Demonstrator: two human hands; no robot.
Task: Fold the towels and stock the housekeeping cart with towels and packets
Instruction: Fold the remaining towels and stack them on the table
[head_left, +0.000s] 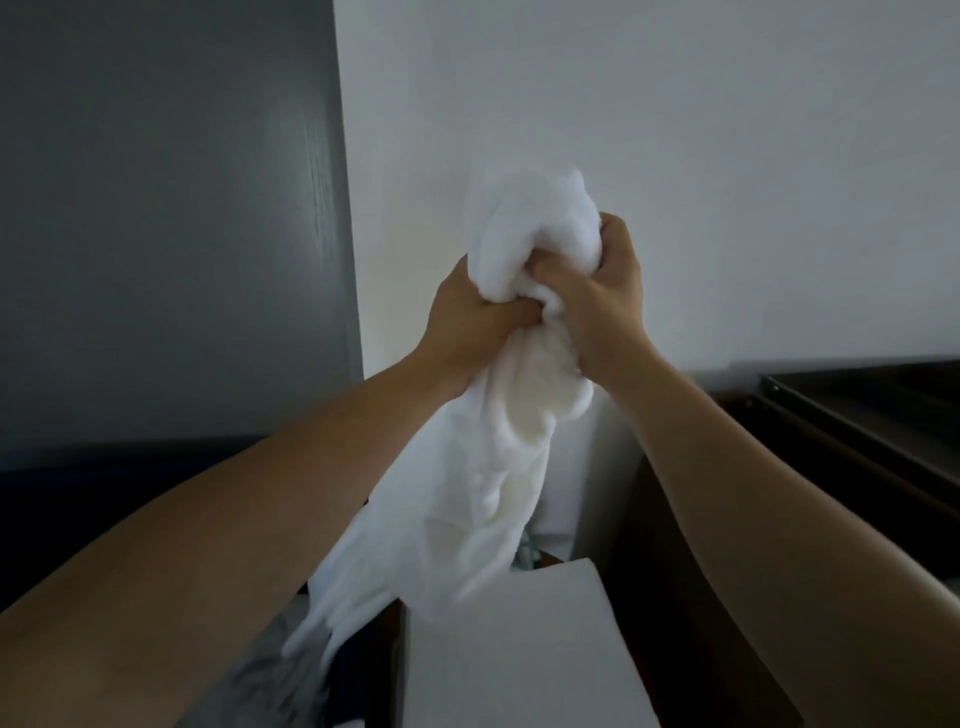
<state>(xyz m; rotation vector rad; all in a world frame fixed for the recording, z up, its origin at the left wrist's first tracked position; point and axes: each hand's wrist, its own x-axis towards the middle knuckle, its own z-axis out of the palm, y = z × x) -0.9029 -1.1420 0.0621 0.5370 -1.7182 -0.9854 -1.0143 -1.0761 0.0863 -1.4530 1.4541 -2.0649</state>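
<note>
White wall (675, 130) behind; both hands (470, 325) (605, 296) bunching towel (498, 457) aloft.

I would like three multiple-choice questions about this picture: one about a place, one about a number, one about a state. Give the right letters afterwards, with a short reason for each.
1. Where is the white towel?
A. Raised in front of the white wall
B. Spread flat on the floor
C. Shut inside a drawer

2. How many hands hold the towel?
A. None
B. One
C. Two

3. What state is the towel in?
A. Neatly folded into a square
B. Bunched up and unfolded
C. Rolled into a tight tube

Answers:
1 A, because the towel is lifted up with the wall behind it.
2 C, because the left hand and the right hand both grip its upper part.
3 B, because the cloth is crumpled between the hands and hangs loose below them.
</note>
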